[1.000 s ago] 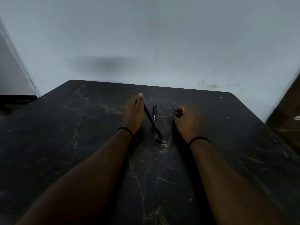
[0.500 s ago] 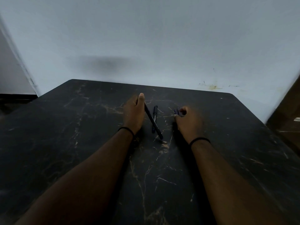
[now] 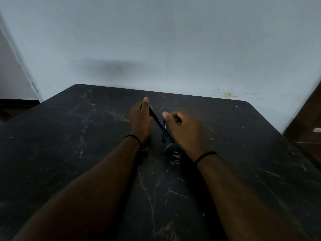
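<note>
holding black pen [image 3: 160, 126] in left grip [image 3: 140, 119], fingers curled round upper end, thumb straight toward 12 o'clock. slanting from 11 o'clock down to 5 o'clock, low tip near surface [image 3: 69, 153], about mid-surface. hovering at 3 o'clock of black pen with right grip [image 3: 184, 129], blurred, fingers loosely bent; cannot tell whether holding anything. lying flat beneath: second pen [image 3: 163, 139], partly hidden, running 12 to 6 o'clock, just beside right grip. black bands [image 3: 133, 137] on both wrists. pale wall [image 3: 173, 40] at 12 o'clock.

Table [image 3: 69, 153] lies open either side; held pen [image 3: 161, 126] and lying pen [image 3: 163, 139] crowd the middle.
</note>
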Demonstrator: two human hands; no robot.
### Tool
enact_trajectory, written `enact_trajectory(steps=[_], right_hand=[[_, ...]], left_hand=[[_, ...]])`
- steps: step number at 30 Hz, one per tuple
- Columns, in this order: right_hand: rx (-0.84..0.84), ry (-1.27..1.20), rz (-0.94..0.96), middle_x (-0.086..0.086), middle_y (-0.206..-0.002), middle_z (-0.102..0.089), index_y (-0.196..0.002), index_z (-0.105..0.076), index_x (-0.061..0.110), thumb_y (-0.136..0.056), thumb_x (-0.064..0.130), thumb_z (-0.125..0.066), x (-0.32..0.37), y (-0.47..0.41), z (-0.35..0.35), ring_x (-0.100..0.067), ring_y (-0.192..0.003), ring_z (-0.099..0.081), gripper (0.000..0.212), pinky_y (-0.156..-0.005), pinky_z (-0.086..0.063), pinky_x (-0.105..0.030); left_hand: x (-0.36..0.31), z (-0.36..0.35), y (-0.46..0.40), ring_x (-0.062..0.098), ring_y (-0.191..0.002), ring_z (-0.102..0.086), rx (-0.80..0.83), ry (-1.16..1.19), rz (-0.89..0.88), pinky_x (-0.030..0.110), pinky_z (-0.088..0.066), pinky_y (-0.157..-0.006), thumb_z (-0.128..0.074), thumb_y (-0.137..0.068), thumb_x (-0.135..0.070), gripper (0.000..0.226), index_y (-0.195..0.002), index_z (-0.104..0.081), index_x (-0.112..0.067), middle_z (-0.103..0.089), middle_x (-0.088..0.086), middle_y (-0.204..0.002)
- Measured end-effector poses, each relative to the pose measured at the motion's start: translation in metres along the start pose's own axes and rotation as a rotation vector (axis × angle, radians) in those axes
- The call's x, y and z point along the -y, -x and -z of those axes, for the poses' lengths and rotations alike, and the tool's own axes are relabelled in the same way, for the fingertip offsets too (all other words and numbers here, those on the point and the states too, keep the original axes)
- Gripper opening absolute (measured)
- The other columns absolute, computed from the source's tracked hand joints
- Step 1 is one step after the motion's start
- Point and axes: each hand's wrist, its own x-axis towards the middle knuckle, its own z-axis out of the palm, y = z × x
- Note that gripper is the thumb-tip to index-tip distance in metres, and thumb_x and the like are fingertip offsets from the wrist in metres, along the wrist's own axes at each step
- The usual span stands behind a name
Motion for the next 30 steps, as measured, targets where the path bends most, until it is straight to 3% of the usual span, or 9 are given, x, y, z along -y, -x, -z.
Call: enact_trajectory(steps=[2,6,9,12,15,19,25,30], right_hand=[[0.094,0.034,0.038,0.014,-0.064,-0.062,-0.081,-0.068,0.027,-0.087,0.063,-0.055,0.004,0.001,-0.006,0.0,-0.058,-0.058,0.038,-0.05,-0.039,-0.017],[0.194,-0.029,0.071,0.006,-0.07,-0.065,-0.085,-0.069,0.023,-0.09,0.046,-0.063,0.003,0.001,-0.007,-0.006,-0.063,-0.06,0.024,-0.059,-0.053,-0.036],[0.2,-0.031,0.077,0.004,-0.071,-0.062,-0.087,-0.064,0.022,-0.095,0.03,-0.058,0.002,0.002,-0.005,-0.01,-0.063,-0.057,0.013,-0.057,-0.048,-0.035],[0.176,-0.008,0.079,0.006,-0.076,-0.057,-0.093,-0.06,0.019,-0.096,0.021,-0.053,0.006,0.002,-0.003,-0.005,-0.061,-0.049,0.008,-0.053,-0.033,-0.024],[0.203,0.063,0.078,0.008,-0.082,-0.056,-0.099,-0.058,0.021,-0.1,0.032,-0.049,0.01,0.003,-0.004,-0.004,-0.063,-0.047,0.014,-0.053,-0.03,-0.025],[0.202,0.214,0.051,0.006,-0.074,-0.053,-0.086,-0.054,0.019,-0.103,0.043,-0.043,0.011,0.001,-0.005,-0.015,-0.065,-0.049,0.032,-0.056,-0.03,-0.032],[0.136,0.309,0.011,0.006,-0.057,-0.045,-0.066,-0.047,0.021,-0.099,0.053,-0.044,0.016,-0.002,-0.003,-0.005,-0.05,-0.039,0.047,-0.046,-0.023,-0.027],[0.123,0.33,0.014,0.006,-0.055,-0.044,-0.062,-0.043,0.023,-0.098,0.063,-0.039,0.017,0.004,0.001,-0.005,-0.049,-0.04,0.054,-0.045,-0.023,-0.026]], left_hand=[[-0.001,-0.001,0.002,0.011,-0.046,-0.037,0.006,0.023,-0.005,0.025,-0.031,-0.046,-0.041,-0.106,-0.026,0.041,-0.07,-0.05,-0.01,-0.04,0.002,-0.059],[-0.003,-0.004,0.006,0.017,-0.049,-0.036,0.048,0.023,-0.039,0.025,-0.032,-0.047,-0.043,-0.105,-0.026,0.035,-0.078,-0.052,-0.005,-0.037,0.007,-0.061],[-0.003,-0.004,0.007,0.014,-0.045,-0.037,0.09,-0.014,-0.083,0.024,-0.033,-0.045,-0.045,-0.104,-0.025,0.039,-0.069,-0.048,-0.007,-0.039,0.008,-0.057],[-0.002,-0.004,0.008,0.014,-0.044,-0.037,0.115,-0.042,-0.094,0.026,-0.032,-0.048,-0.047,-0.102,-0.021,0.04,-0.063,-0.044,-0.012,-0.04,0.009,-0.054],[-0.003,-0.005,0.009,0.021,-0.053,-0.035,0.117,-0.055,-0.101,0.034,-0.029,-0.054,-0.048,-0.101,-0.02,0.039,-0.064,-0.045,-0.009,-0.038,0.015,-0.058],[-0.004,-0.006,0.013,0.022,-0.056,-0.035,0.161,-0.134,-0.157,0.035,-0.028,-0.056,-0.045,-0.104,-0.024,0.045,-0.064,-0.048,-0.006,-0.041,0.017,-0.06],[-0.01,-0.007,0.015,0.022,-0.06,-0.036,0.12,-0.166,-0.15,0.036,-0.028,-0.059,-0.038,-0.106,-0.022,0.042,-0.067,-0.048,-0.007,-0.041,0.016,-0.064],[-0.01,0.0,0.009,0.019,-0.057,-0.033,0.051,-0.203,-0.181,0.031,-0.025,-0.055,-0.038,-0.106,-0.022,0.043,-0.066,-0.045,-0.009,-0.036,0.011,-0.061]])
